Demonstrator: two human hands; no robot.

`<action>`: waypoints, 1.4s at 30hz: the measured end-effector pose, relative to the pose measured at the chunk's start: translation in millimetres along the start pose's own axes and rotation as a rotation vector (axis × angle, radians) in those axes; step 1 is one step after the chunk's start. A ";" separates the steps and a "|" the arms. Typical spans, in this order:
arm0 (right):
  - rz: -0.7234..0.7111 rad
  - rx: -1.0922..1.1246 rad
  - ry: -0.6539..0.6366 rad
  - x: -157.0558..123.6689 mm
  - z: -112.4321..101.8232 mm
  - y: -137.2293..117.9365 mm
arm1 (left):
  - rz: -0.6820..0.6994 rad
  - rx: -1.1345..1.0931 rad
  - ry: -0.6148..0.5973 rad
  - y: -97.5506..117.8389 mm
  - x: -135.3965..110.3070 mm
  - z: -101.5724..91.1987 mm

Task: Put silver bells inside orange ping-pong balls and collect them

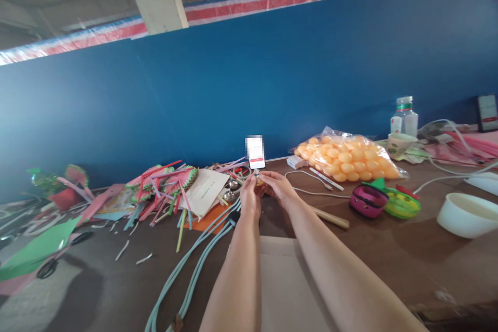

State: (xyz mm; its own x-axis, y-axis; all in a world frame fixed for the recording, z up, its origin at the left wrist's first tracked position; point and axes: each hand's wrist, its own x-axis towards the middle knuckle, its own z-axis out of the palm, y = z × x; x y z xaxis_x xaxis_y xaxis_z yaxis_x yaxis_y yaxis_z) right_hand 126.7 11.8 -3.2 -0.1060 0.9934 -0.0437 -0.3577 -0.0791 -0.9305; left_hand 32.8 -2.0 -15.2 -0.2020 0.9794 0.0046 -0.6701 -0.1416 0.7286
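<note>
My left hand (250,198) and my right hand (279,188) meet at the far side of the table. Between their fingertips is a small shiny gold-coloured piece (258,180), too small to identify; both hands are closed around it. Just behind it a phone (256,158) with a lit white screen leans upright against the blue wall. Two shiny metal balls (229,195) lie left of my left hand. A wooden stick (330,217) passes partly under my right forearm.
Left lie pink-green paper crafts (181,179), black-handled scissors (47,268) and green paper (39,249). Pale blue cord (190,259) loops beside my left arm. Right are a bag of orange balls (344,156), a purple pouch (368,201), a white bowl (465,218) and bottles (404,116).
</note>
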 end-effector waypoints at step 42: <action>0.105 -1.490 0.199 -1.4 -13.5 6.4 | -0.040 -0.057 0.298 3.6 4.5 -1.4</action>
State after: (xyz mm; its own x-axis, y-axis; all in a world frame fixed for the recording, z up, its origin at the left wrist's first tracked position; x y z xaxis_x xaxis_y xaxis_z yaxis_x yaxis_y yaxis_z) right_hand 137.1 11.1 -14.0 0.0973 0.9931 -0.0649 0.8993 -0.1156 -0.4219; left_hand 28.4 1.7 -13.5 -0.3694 0.9003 -0.2303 -0.7189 -0.1199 0.6847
